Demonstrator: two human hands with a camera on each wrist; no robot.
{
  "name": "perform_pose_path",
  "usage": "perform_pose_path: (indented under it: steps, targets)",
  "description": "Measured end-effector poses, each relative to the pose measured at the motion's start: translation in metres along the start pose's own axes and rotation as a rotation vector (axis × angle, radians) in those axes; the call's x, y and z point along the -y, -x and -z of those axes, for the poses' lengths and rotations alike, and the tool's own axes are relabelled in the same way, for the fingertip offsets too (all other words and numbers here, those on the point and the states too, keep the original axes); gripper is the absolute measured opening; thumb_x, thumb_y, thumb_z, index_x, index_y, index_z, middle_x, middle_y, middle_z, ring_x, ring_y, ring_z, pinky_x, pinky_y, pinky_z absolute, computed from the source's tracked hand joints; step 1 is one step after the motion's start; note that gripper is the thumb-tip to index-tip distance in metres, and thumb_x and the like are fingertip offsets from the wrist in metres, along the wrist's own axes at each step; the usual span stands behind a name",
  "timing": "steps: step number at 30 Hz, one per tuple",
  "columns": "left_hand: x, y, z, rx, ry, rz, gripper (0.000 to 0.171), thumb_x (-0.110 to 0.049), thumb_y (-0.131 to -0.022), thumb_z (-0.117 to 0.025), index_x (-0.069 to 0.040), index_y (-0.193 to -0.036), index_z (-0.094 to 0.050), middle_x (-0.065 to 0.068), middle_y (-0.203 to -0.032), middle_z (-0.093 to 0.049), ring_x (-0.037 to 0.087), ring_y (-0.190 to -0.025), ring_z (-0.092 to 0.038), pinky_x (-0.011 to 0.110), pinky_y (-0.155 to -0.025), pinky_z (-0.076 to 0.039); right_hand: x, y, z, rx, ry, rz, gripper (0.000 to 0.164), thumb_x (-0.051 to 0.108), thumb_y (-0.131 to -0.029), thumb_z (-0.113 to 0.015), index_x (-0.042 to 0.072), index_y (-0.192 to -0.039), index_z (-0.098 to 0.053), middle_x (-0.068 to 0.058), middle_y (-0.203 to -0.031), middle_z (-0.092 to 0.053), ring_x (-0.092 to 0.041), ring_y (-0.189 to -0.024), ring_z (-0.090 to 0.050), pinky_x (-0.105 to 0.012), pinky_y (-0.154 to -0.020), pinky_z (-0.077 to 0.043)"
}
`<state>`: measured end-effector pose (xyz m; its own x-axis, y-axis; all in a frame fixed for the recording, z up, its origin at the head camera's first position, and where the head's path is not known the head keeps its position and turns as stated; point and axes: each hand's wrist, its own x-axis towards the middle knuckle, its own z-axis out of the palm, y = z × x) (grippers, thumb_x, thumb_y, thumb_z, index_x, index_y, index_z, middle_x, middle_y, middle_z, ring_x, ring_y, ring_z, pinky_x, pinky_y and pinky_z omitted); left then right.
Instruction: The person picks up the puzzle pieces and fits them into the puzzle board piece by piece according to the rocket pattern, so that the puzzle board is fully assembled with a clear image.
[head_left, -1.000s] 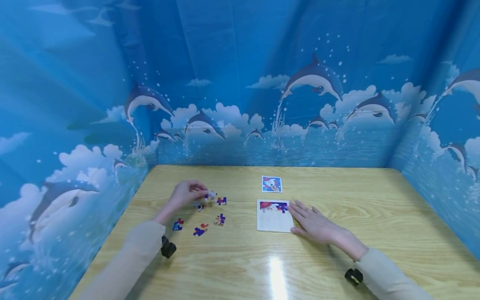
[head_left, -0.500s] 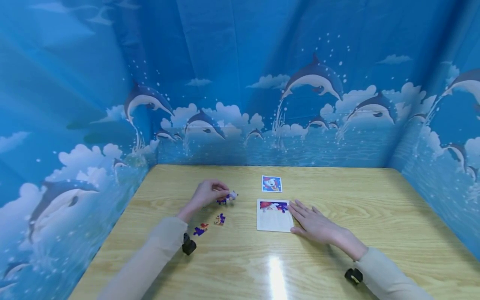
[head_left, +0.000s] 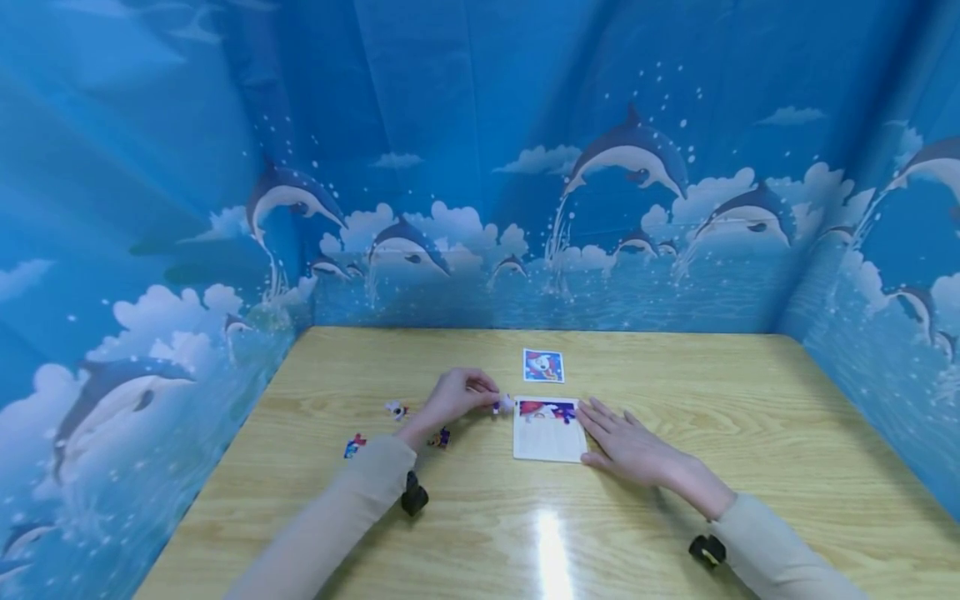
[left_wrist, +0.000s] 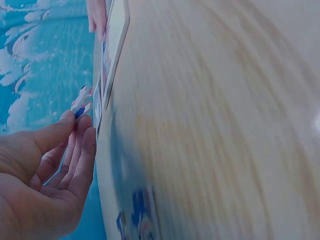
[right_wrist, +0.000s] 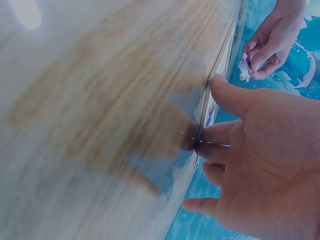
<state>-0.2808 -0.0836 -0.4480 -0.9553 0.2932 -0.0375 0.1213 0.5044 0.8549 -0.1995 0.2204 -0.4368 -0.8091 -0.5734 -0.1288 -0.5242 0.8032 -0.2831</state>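
My left hand pinches a small white and purple jigsaw piece between thumb and fingertips. In the left wrist view that piece is held above the table, just short of the puzzle board. The white square puzzle board has its top strip filled with red, white and purple pieces; its lower part is bare white. My right hand lies with straight fingers along the board's right edge. In the right wrist view, its thumb and fingers touch that edge, and the left hand's piece shows beyond.
Loose jigsaw pieces lie to the left: a red and blue one, a whitish one and a dark purple one partly behind my left wrist. A small picture card lies behind the board. Dolphin-printed curtains enclose the wooden table.
My left hand has carried the pinched jigsaw piece from the loose pieces rightward to the board's left edge. My right hand has stayed at the board's right edge.
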Motion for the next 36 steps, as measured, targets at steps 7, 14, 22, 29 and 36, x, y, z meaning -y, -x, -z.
perform_pose_path:
  steps: [7, 14, 22, 29, 36]
  targets:
    - [-0.006, -0.003, -0.022, 0.049, 0.013, 0.001, 0.010, -0.012, -0.087, -0.080, -0.007, -0.093, -0.075, 0.001, -0.083, -0.071, 0.010, -0.074, -0.064, 0.022, -0.067, -0.055, 0.000, 0.000, 0.000, -0.001, 0.004, -0.003, 0.070, 0.038, -0.104, -0.054, -0.006, -0.154, -0.032, -0.027, -0.162, -0.022, -0.047, -0.150, -0.019, -0.072, -0.115, -0.019]
    - [-0.010, -0.002, -0.038, 0.088, 0.025, 0.039, 0.008, -0.012, -0.086, -0.081, -0.011, -0.090, -0.074, 0.000, -0.080, -0.070, 0.012, -0.070, -0.064, 0.023, -0.062, -0.056, 0.000, -0.001, 0.000, -0.004, 0.001, -0.008, 0.071, 0.039, -0.104, -0.055, -0.006, -0.154, -0.032, -0.027, -0.162, -0.022, -0.047, -0.150, -0.019, -0.073, -0.115, -0.018]
    - [-0.013, -0.001, -0.046, 0.063, -0.109, 0.000, 0.009, -0.016, -0.085, -0.082, -0.015, -0.087, -0.074, -0.005, -0.079, -0.068, 0.010, -0.071, -0.061, 0.023, -0.065, -0.052, 0.000, -0.001, -0.001, 0.002, -0.001, -0.015, 0.071, 0.039, -0.104, -0.054, -0.005, -0.154, -0.032, -0.027, -0.163, -0.022, -0.046, -0.150, -0.019, -0.072, -0.115, -0.018]
    - [-0.018, 0.000, -0.049, 0.049, -0.213, -0.021, 0.010, -0.015, -0.085, -0.082, -0.017, -0.084, -0.073, -0.007, -0.079, -0.066, 0.008, -0.072, -0.059, 0.022, -0.067, -0.051, 0.000, -0.001, -0.001, -0.001, -0.002, -0.010, 0.070, 0.039, -0.104, -0.054, -0.006, -0.154, -0.031, -0.027, -0.163, -0.022, -0.047, -0.150, -0.019, -0.072, -0.115, -0.018]
    - [-0.019, 0.001, -0.049, 0.067, -0.239, -0.032, 0.013, -0.013, -0.081, -0.085, -0.015, -0.084, -0.073, -0.006, -0.078, -0.066, 0.009, -0.071, -0.059, 0.022, -0.065, -0.051, -0.002, -0.001, -0.002, -0.002, 0.000, -0.022, 0.070, 0.037, -0.105, -0.054, -0.005, -0.155, -0.031, -0.026, -0.163, -0.021, -0.046, -0.150, -0.018, -0.072, -0.116, -0.017]
